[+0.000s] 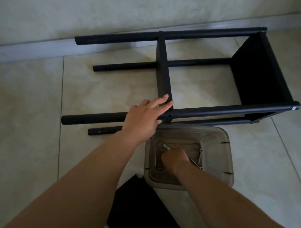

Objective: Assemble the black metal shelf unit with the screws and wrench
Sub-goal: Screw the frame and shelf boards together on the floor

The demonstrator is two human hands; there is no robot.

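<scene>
The black metal shelf unit (207,111) lies on its side on the tiled floor, with four round legs, a middle shelf panel (162,67) and an end panel (256,72). My left hand (144,117) grips the near upper leg where the middle panel meets it, fingers lying over the panel's edge. My right hand (174,159) is down inside a translucent plastic bin (216,141), fingers curled among several silver screws (198,161); what it holds is hidden. A silver metal piece (166,147) sticks up just behind that hand.
A flat black panel (141,207) lies on the floor near me, left of the bin. A wall and baseboard (36,48) run along behind the shelf unit. Tiled floor stretches to the left and right.
</scene>
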